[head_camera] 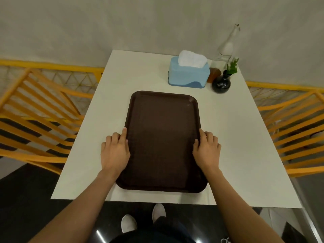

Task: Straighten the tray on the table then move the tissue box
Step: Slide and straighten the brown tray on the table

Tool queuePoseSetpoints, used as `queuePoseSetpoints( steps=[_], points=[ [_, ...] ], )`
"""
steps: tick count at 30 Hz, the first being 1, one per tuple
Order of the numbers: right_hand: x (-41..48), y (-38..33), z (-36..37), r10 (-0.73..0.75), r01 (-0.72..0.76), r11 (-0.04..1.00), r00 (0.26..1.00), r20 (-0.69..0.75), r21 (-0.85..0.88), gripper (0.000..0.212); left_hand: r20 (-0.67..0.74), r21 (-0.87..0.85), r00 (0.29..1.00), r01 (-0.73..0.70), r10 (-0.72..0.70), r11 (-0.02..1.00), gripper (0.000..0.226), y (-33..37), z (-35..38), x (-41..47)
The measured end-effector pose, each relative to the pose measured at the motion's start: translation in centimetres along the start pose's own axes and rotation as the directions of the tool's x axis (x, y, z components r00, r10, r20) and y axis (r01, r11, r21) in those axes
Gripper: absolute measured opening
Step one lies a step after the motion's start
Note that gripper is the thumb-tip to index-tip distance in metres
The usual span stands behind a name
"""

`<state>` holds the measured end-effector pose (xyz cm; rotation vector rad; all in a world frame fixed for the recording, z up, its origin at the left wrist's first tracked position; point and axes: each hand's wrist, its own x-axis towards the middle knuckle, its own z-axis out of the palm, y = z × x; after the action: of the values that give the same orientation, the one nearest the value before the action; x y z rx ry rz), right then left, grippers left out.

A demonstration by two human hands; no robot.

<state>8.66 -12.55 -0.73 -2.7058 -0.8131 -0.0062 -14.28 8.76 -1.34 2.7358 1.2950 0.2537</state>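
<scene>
A dark brown rectangular tray (163,137) lies lengthwise in the middle of the white table (236,137), its long sides roughly parallel to the table's sides. My left hand (114,151) rests against the tray's left rim, thumb on the rim and fingers on the table. My right hand (206,149) presses the right rim the same way. A light blue tissue box (188,74) with a white tissue sticking up stands beyond the tray, at the far right of the table, apart from both hands.
Right of the tissue box stand a small amber jar (213,75), a round black vase (221,83) with a green sprig and a tall clear glass bottle (225,48). Orange slatted chairs (40,123) flank the table. A grey wall lies behind.
</scene>
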Motion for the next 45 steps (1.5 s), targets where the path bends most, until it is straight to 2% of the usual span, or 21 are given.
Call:
queuePoseSetpoints(
  steps=[5,10,19,32,37,45],
  points=[
    [2.0,-1.6,0.9,-0.09,0.088,0.995,0.995,0.037,0.044,0.053,-0.03,-0.072,0.998,0.047,-0.049,0.996,0.048,-1.4,0.2,0.9],
    [4.0,-3.5,1.9,-0.157,0.154,0.987,0.985,0.072,0.053,0.058,-0.049,-0.069,0.994,0.096,-0.1,0.993,0.048,-3.0,0.3,2.0],
    [6.2,-7.9,4.0,-0.185,0.178,0.983,0.967,0.173,0.053,0.071,-0.011,-0.095,0.986,0.163,-0.165,0.982,0.052,-6.7,-0.5,3.7],
    [4.1,-15.0,5.9,-0.115,0.115,0.993,0.98,0.159,0.013,0.071,0.071,-0.162,0.993,0.105,-0.095,0.981,0.054,-14.2,-2.1,7.1],
    [4.0,-15.2,5.9,-0.08,0.083,0.996,0.981,0.177,-0.011,0.072,0.074,-0.214,0.996,0.062,-0.047,0.975,0.055,-14.8,-2.1,7.7],
    [2.6,-13.4,5.5,-0.053,0.064,0.997,0.967,0.248,-0.036,0.076,0.117,-0.286,0.992,0.086,-0.054,0.954,0.057,-14.3,-1.5,6.1]
  ],
)
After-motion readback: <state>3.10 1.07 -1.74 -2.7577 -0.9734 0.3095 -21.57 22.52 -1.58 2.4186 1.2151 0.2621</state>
